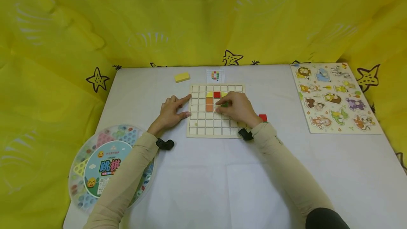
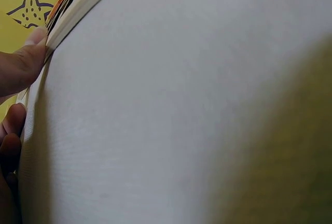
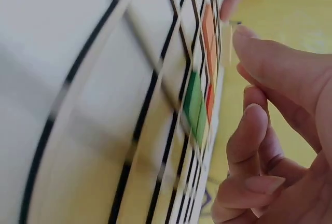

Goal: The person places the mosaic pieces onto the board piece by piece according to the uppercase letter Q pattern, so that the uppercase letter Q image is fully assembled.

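A wooden grid board (image 1: 201, 131) lies mid-table. Near its top are yellow tiles, a red tile (image 1: 217, 94), two orange tiles (image 1: 209, 107) and green tiles (image 3: 194, 107). My left hand (image 1: 170, 112) rests at the board's left edge, index finger and thumb extended and touching it. Over the board's right side is my right hand (image 1: 238, 107), its thumb and index tips near the grid and partly covering the tiles. In the right wrist view its fingers are bent, with a gap between thumb and index and nothing visible in it.
A pattern card (image 1: 215, 76) and a yellow block (image 1: 182, 77) lie behind the board. Right of it sits a loose red tile (image 1: 263, 117), with a bit of green beside it. A round Chinese checkers box (image 1: 108, 151) is under my left forearm; an animal puzzle (image 1: 340, 98) lies far right.
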`<state>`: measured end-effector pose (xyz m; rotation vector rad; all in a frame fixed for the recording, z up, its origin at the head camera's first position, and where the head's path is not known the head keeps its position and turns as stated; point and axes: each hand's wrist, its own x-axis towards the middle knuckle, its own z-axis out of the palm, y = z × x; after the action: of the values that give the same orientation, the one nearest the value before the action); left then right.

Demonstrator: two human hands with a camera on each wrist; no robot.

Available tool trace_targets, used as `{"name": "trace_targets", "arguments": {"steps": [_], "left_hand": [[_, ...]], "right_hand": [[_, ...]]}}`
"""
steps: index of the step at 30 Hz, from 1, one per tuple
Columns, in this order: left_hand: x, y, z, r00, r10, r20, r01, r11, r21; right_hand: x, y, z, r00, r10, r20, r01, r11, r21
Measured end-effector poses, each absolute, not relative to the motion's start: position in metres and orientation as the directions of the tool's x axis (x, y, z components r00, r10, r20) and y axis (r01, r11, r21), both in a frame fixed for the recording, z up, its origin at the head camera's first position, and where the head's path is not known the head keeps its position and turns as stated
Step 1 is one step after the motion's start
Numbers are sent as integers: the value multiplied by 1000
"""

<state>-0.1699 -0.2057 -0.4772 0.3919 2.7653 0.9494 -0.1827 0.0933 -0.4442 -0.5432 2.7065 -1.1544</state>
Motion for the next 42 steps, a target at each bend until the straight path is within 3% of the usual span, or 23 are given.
{"name": "trace_targets", "arguments": {"steps": [6, 24, 42], "left_hand": [[-168, -208, -477, -949, 305, -81, 191, 759, 622], [-168, -210, -479, -950, 302, -76, 191, 759, 622], [-170, -205, -479, -948, 313, -67, 208, 763, 612]], "right_hand": [[-179, 131, -444, -940, -340, 9, -243, 653, -717], [-155, 210, -440, -950, -231, -209, -65, 802, -593], [-141, 222, -445, -931, -320, -173, -151, 773, -616]]}}
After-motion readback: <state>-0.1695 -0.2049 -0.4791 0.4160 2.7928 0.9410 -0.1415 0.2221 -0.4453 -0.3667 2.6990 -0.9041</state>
